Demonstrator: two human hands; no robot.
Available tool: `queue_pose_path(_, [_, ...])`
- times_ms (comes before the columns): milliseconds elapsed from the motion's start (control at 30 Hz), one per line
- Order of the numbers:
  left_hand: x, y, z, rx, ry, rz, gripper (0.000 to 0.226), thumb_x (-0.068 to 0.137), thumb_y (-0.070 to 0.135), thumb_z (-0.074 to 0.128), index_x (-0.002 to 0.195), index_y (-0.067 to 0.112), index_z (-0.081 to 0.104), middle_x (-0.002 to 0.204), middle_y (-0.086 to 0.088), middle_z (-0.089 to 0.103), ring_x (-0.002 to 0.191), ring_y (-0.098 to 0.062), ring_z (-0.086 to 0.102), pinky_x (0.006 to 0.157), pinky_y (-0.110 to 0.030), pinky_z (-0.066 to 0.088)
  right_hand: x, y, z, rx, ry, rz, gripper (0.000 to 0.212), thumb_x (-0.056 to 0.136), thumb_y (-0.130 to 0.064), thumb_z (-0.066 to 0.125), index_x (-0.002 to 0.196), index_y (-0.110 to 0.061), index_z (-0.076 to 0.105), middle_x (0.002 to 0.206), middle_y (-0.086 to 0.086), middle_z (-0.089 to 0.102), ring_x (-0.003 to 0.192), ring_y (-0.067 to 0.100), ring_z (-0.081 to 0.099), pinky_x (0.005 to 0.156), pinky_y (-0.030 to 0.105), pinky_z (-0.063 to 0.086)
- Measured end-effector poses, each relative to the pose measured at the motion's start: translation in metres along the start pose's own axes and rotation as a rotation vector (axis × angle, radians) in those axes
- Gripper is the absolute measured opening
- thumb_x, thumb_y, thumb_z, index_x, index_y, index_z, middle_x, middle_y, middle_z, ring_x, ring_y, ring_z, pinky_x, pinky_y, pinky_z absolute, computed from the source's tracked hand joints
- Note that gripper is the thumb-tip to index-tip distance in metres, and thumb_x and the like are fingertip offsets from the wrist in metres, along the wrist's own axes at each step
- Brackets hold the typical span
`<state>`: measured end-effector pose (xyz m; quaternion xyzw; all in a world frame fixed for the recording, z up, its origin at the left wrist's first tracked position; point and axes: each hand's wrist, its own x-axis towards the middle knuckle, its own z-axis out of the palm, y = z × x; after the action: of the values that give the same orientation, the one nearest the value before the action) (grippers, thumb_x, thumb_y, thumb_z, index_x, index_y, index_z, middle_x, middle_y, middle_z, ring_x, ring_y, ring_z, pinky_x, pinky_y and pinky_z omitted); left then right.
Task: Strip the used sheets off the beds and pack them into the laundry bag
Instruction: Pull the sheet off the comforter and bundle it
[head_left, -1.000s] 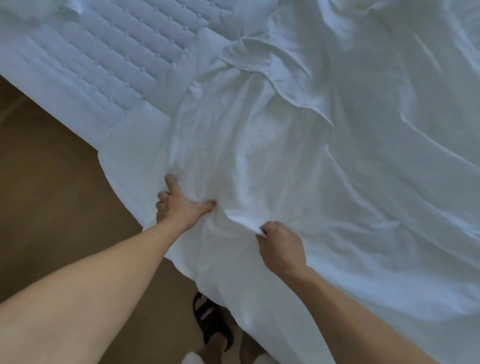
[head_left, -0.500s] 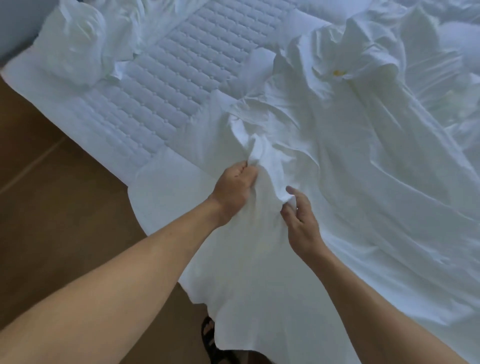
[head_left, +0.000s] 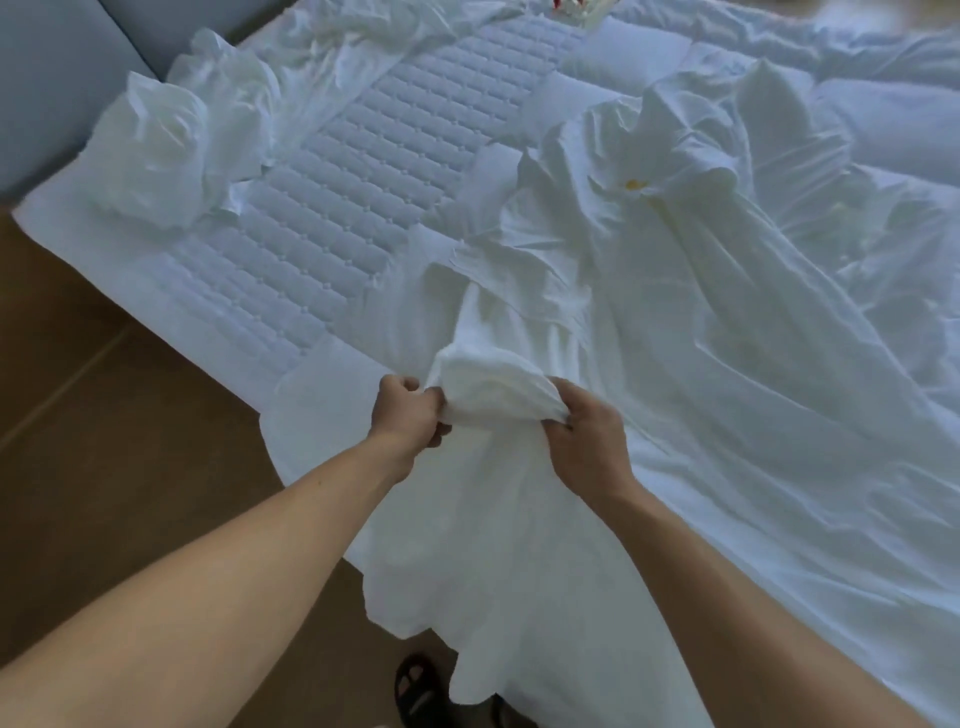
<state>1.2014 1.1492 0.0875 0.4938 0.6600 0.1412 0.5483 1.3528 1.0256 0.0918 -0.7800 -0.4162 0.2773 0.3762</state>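
A loose white sheet (head_left: 701, 322) lies crumpled across the bed and hangs over the near edge toward the floor. A bunched fold of it is gathered between my hands at the bed's edge. My left hand (head_left: 408, 413) grips the fold's left side with curled fingers. My right hand (head_left: 584, 434) grips its right side. The quilted mattress top (head_left: 363, 171) is bare on the left half. No laundry bag is in view.
More crumpled white linen (head_left: 166, 140) is heaped at the far left corner of the bed. Pillows (head_left: 883, 119) lie at the far right. Brown wooden floor (head_left: 104, 441) runs along the left. My sandalled foot (head_left: 421, 686) stands beside the hanging sheet.
My hands let go of the flat sheet, reached further in, then bunched a fold and drew it back to the bed's edge. The view lifted and now takes in more of the bed.
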Motion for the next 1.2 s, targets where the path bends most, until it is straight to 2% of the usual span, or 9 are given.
queue_pose_path(100, [0.005,0.002,-0.009,0.042,-0.078,-0.027,0.046,0.093,0.016,0.055,0.137,0.016,0.041,0.096,-0.011,0.059,0.07,-0.025,0.062,0.061,-0.035,0.05,0.029,-0.044,-0.03,-0.14,0.261,-0.226,0.039,0.082,-0.004,0.06,0.113,-0.023,0.075,0.094,0.008,0.068,0.086,0.033,0.065,0.072,0.033,0.044])
queue_pose_path(300, [0.041,-0.004,-0.056,0.121,-0.041,0.008,0.045,0.095,0.015,0.053,0.14,0.02,0.045,0.102,-0.011,0.062,0.079,-0.023,0.057,0.063,-0.032,0.045,0.06,-0.108,-0.029,-0.276,0.602,-0.551,0.036,0.076,-0.013,0.052,0.102,-0.021,0.076,0.084,0.008,0.06,0.069,0.029,0.059,0.058,0.027,0.038])
queue_pose_path(367, [0.063,-0.015,-0.078,0.227,-0.029,0.012,0.047,0.096,0.02,0.053,0.142,0.018,0.044,0.125,-0.016,0.06,0.094,-0.028,0.059,0.074,-0.034,0.047,0.061,-0.083,0.001,-0.498,0.392,-0.441,0.045,0.076,-0.01,0.057,0.114,-0.026,0.073,0.09,0.009,0.06,0.081,0.033,0.062,0.061,0.03,0.04])
queue_pose_path(500, [0.1,-0.041,-0.106,0.472,-0.115,0.012,0.055,0.096,0.03,0.055,0.147,0.016,0.04,0.142,-0.012,0.05,0.121,-0.031,0.053,0.098,-0.039,0.045,0.04,-0.011,0.075,-0.841,-0.388,0.094,0.055,0.091,-0.026,0.06,0.143,-0.036,0.047,0.129,0.008,0.055,0.119,0.033,0.054,0.096,0.036,0.042])
queue_pose_path(633, [0.122,-0.047,-0.106,0.606,-0.261,0.067,0.066,0.092,0.038,0.059,0.151,0.018,0.036,0.151,-0.013,0.04,0.133,-0.031,0.046,0.107,-0.041,0.042,0.003,0.01,0.122,-0.492,-0.652,0.389,0.064,0.087,-0.053,0.067,0.146,-0.034,0.047,0.146,0.0,0.046,0.134,0.024,0.045,0.108,0.032,0.038])
queue_pose_path(767, [0.132,-0.025,-0.084,0.652,-0.309,0.241,0.085,0.087,0.049,0.067,0.156,0.018,0.027,0.158,-0.013,0.027,0.143,-0.033,0.034,0.116,-0.044,0.031,-0.015,0.014,0.121,-0.565,-0.062,0.332,0.068,0.082,-0.07,0.047,0.132,-0.026,0.064,0.136,0.002,0.059,0.13,0.026,0.052,0.108,0.044,0.036])
queue_pose_path(867, [0.132,-0.002,-0.053,0.639,-0.316,0.345,0.1,0.082,0.058,0.07,0.158,0.018,0.019,0.163,-0.012,0.016,0.149,-0.032,0.021,0.122,-0.044,0.021,-0.028,0.031,0.094,-0.614,0.322,0.413,0.079,0.077,-0.07,0.058,0.138,-0.021,0.058,0.144,0.012,0.052,0.138,0.034,0.042,0.109,0.057,0.032])
queue_pose_path(1033, [0.143,0.034,0.007,0.562,-0.248,0.376,0.117,0.075,0.064,0.074,0.16,0.024,0.005,0.165,-0.013,0.004,0.152,-0.032,0.01,0.123,-0.046,0.015,-0.044,0.075,0.018,-0.427,0.497,0.914,0.121,0.066,-0.086,0.059,0.16,-0.033,0.003,0.167,0.004,-0.012,0.153,0.029,-0.016,0.113,0.067,0.015])
queue_pose_path(1200, [0.164,0.037,0.049,0.676,-0.122,0.274,0.131,0.064,0.07,0.078,0.157,0.036,-0.009,0.166,-0.012,-0.007,0.151,-0.04,0.006,0.12,-0.056,0.017,-0.039,0.132,-0.028,-0.085,0.634,1.163,0.144,0.053,-0.082,0.075,0.155,-0.04,-0.018,0.163,0.005,-0.029,0.152,0.036,-0.014,0.111,0.071,0.021])
